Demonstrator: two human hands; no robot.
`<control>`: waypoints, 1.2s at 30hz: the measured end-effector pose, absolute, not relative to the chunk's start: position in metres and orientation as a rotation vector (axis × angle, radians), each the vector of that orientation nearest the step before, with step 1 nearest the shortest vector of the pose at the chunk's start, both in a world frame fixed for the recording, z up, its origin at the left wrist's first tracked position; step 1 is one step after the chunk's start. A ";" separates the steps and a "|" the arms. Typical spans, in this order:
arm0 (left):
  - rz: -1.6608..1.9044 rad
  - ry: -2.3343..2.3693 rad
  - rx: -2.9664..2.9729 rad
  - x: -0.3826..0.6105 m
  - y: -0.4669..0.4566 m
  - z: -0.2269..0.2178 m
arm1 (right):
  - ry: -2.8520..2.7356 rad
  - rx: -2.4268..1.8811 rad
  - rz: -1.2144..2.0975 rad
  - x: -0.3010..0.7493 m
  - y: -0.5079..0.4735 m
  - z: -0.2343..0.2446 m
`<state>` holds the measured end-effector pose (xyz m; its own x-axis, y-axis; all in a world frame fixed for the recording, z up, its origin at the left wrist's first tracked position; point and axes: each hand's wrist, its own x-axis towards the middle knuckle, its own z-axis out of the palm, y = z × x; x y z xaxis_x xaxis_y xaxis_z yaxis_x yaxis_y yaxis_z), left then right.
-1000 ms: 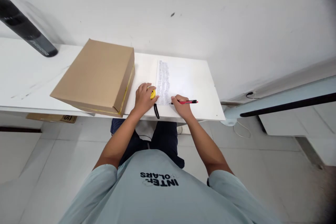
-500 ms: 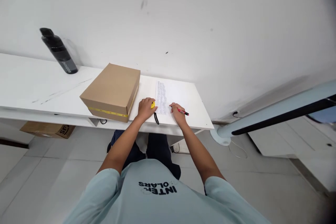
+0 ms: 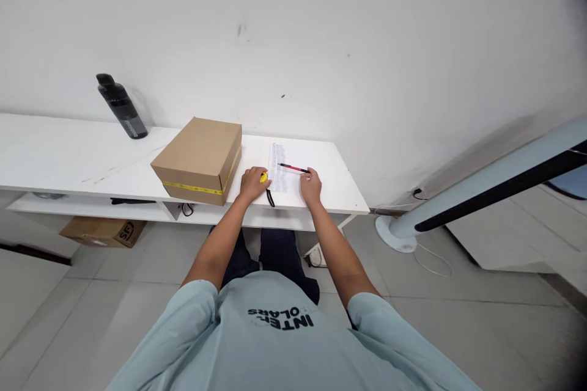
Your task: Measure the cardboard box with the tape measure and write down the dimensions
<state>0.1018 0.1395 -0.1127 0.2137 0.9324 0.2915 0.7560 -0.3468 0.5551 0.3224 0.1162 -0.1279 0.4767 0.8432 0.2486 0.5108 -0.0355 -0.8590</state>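
My left hand (image 3: 252, 184) is closed around a yellow tape measure (image 3: 263, 177), whose black wrist strap (image 3: 270, 198) hangs toward the table's front edge. Yellow measuring tape (image 3: 192, 188) runs along the sides of a brown cardboard box (image 3: 199, 146) to the left of that hand. In my right hand (image 3: 311, 187) a red and black pen (image 3: 295, 168) is pinched at one end, its other end pointing left over the sheet. The white paper (image 3: 277, 180) lies flat between my hands, with lines of handwriting on its left part.
A black bottle (image 3: 123, 109) stands on the white table (image 3: 92, 153) at the left, near the wall. Below is a shelf, and on the floor another cardboard box (image 3: 98, 231). To the right rises a pale blue column on a round base (image 3: 395, 235).
The pen has turned in my right hand: its far end stuck out to the right before and now points left across the paper. The view has shifted slightly.
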 end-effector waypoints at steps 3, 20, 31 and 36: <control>0.826 1.580 2.219 0.099 0.140 -0.111 | -1.094 -1.714 0.420 0.323 0.120 -0.129; 0.406 1.383 2.435 0.069 0.131 -0.098 | -1.123 -1.550 0.569 0.320 0.115 -0.130; 0.624 1.407 2.294 0.047 0.105 -0.116 | -1.261 -1.533 0.519 0.329 0.112 -0.135; 0.733 1.459 2.286 0.053 0.105 -0.133 | -1.312 -1.442 0.478 0.339 0.115 -0.155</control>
<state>0.0535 0.1049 -0.1326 0.3428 0.9072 0.2437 0.7369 -0.4206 0.5292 0.3390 0.1152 -0.1547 0.3113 0.8840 0.3487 0.4523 0.1849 -0.8725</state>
